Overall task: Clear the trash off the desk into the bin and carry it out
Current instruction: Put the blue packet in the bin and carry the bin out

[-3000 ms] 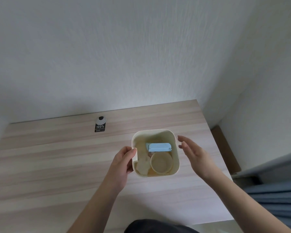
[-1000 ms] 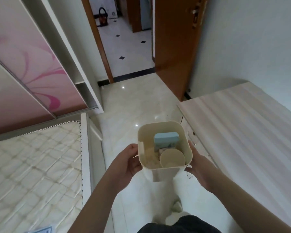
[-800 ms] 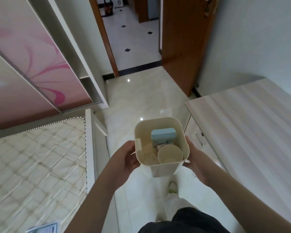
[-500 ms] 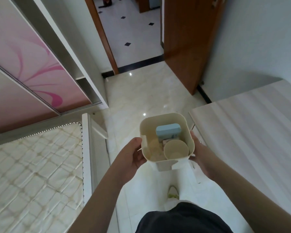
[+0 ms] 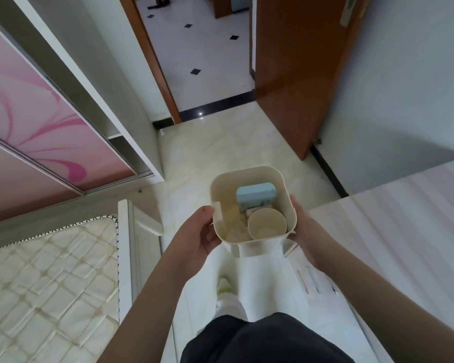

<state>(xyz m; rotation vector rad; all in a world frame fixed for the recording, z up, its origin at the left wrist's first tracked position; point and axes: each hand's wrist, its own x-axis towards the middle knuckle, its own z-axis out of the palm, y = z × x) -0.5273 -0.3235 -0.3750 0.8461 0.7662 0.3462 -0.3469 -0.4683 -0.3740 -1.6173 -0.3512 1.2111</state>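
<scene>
A cream square bin (image 5: pixel 288 197) hangs in the air in front of me, over the pale floor. My left hand (image 5: pixel 198 233) grips its left wall and my right hand (image 5: pixel 303 226) grips its right wall. Inside lie a light blue packet (image 5: pixel 256 195), a beige paper cup (image 5: pixel 266 226) standing open side up, and crumpled pale scraps (image 5: pixel 233 227) at the left. The light wood desk (image 5: pixel 404 231) lies to my right.
An open brown door (image 5: pixel 296 74) and its doorway (image 5: pixel 197 48) stand ahead, with a tiled hall beyond. A pink sliding wardrobe (image 5: pixel 37 121) lines the left. A bare mattress (image 5: pixel 50 284) with a white frame sits at lower left.
I lifted the bin off the desk and turned toward the doorway. Over the last second I have moved closer to the door with the bin in both hands.
</scene>
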